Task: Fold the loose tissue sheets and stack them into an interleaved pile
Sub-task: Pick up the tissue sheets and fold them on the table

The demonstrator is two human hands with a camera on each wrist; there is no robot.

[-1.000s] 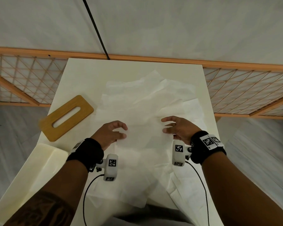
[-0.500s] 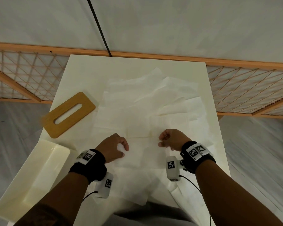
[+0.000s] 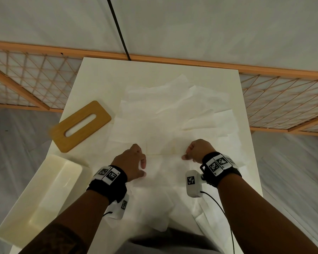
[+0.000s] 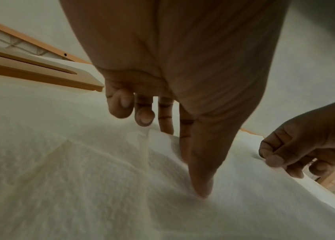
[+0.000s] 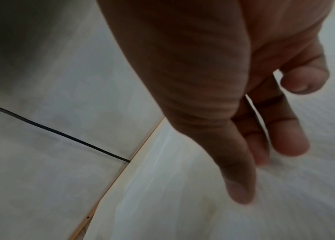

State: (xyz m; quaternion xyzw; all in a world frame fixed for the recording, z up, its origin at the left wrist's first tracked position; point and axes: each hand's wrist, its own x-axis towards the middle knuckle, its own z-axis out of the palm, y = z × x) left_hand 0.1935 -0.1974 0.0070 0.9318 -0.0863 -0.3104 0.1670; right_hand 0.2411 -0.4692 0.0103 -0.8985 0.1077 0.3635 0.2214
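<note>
Several loose white tissue sheets (image 3: 165, 114) lie overlapping across the white table (image 3: 99, 79). Nearest me, one sheet (image 3: 163, 169) lies between my hands, with a crease line along its far side. My left hand (image 3: 143, 167) pinches its left edge: in the left wrist view the thumb presses down on the sheet (image 4: 100, 178) while the fingers (image 4: 185, 138) reach behind a raised edge. My right hand (image 3: 186, 156) is curled and pinches the right edge. The right wrist view, which is blurred, has the thumb and fingers (image 5: 285, 142) down on the tissue (image 5: 285, 203).
A wooden tissue-box lid (image 3: 79, 125) with a slot lies at the left of the table. A cream plastic box (image 3: 39, 198) stands at the near left corner. A wood lattice screen (image 3: 26, 79) and a black cable (image 3: 117, 28) lie on the floor beyond.
Both hands drew back toward me, from farther out on the sheets, and closed on a sheet's edges; its far part is now folded over, leaving a crease.
</note>
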